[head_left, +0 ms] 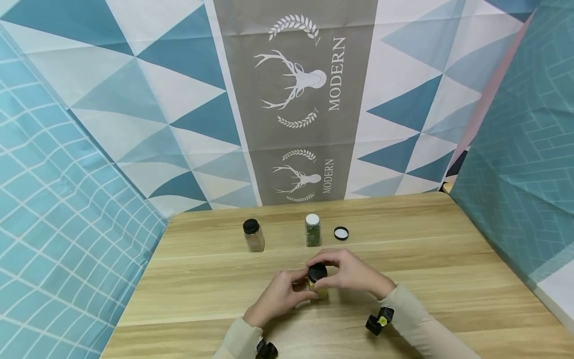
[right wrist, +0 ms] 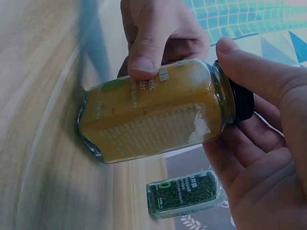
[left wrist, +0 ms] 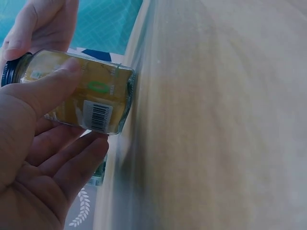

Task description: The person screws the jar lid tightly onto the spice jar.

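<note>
A glass spice jar of yellow powder (right wrist: pixel 153 112) stands upright on the wooden table, its black lid (head_left: pixel 317 271) on top. My left hand (head_left: pixel 280 296) grips the jar's body from the left, thumb on the near side. From the right, my right hand (head_left: pixel 352 271) holds the black lid between thumb and fingers. In the left wrist view, a barcode shows on the jar (left wrist: pixel 98 93). Behind the hands stands a jar of green dried herbs (head_left: pixel 313 232) with a white top. A loose black lid (head_left: pixel 341 233) lies beside it, white inside facing up.
Farther left on the wooden table (head_left: pixel 202 279) stands a jar of pale brown powder (head_left: pixel 254 237) with a black lid. A patterned cloth (head_left: pixel 296 99) hangs along the back edge, and blue cloths flank both sides.
</note>
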`<state>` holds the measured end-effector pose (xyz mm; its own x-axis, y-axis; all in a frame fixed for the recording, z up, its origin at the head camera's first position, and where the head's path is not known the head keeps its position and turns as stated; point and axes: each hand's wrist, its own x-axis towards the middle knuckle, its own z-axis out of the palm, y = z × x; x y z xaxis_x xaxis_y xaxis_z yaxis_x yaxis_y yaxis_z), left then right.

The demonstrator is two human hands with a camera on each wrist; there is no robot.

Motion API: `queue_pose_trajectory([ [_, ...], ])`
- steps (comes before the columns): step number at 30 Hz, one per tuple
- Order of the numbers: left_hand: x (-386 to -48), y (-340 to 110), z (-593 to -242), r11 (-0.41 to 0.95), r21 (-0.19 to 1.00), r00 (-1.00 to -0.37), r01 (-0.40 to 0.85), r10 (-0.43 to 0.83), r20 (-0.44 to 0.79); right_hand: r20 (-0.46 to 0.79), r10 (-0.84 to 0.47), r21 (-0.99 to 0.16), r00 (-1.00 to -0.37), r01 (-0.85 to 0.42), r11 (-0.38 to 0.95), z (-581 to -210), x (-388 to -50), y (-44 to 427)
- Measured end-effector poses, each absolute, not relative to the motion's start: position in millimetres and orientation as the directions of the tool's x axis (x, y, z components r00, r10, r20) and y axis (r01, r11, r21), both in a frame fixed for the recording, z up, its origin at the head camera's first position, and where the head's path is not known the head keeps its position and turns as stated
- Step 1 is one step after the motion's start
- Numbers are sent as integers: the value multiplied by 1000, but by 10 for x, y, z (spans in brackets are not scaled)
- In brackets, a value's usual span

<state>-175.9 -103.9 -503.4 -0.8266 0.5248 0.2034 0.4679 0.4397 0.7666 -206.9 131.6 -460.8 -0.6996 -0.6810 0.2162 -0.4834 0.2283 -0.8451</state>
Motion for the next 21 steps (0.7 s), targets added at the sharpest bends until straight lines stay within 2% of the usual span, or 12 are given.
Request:
queue_pose_trajectory([
  [11, -1748, -1007, -5005, 476, 747, -839, 464, 508, 198, 265, -577, -790, -773, -517, 329, -4660, -1983, 1290],
  [21, -1767, -1018, -5005, 475, 749, -832, 461, 524, 180, 291, -613, -818, -735, -523, 239, -4792, -1950, 1297],
])
